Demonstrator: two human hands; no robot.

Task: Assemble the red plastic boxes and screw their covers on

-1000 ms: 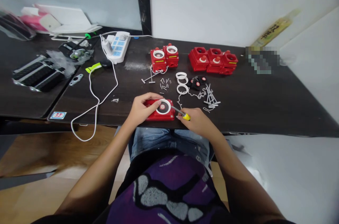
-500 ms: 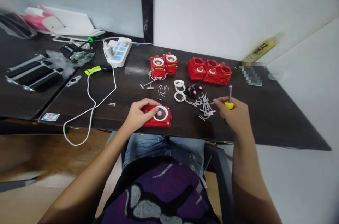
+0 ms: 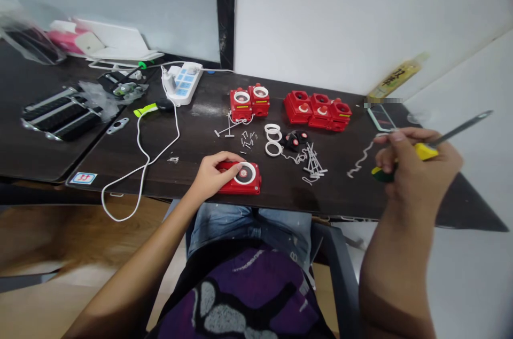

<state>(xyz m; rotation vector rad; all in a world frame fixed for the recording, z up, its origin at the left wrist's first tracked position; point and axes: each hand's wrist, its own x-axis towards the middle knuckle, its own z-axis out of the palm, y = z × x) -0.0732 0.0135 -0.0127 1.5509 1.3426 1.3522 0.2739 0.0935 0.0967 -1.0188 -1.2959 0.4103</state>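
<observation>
My left hand [image 3: 216, 172] grips a red box [image 3: 252, 187] at the table's front edge, its thumb over the white ring [image 3: 236, 176] around the dark round centre. Off to the right, my right hand [image 3: 417, 163] is raised above the table. A screwdriver [image 3: 428, 152] with a yellow and green handle lies in its palm, shaft pointing up and right. Thumb and forefinger pinch one end of a thin chain [image 3: 363, 157], which hangs down to the left. Between the hands lie small T-shaped metal bars [image 3: 315, 163] with chains, loose white rings [image 3: 273, 148] and black round parts [image 3: 294, 140].
Small screws [image 3: 247, 140] lie beyond the left hand. Two red boxes [image 3: 240, 109] with white rings and three red boxes [image 3: 318, 115] without them stand farther back. A power strip [image 3: 187, 83], a looped white cable [image 3: 138, 179] and a phone [image 3: 380, 117] are also on the table.
My right hand has moved right and up from the T-bar pile, lifting a chain away in its fingertips and keeping the screwdriver. The left hand stays on the red box.
</observation>
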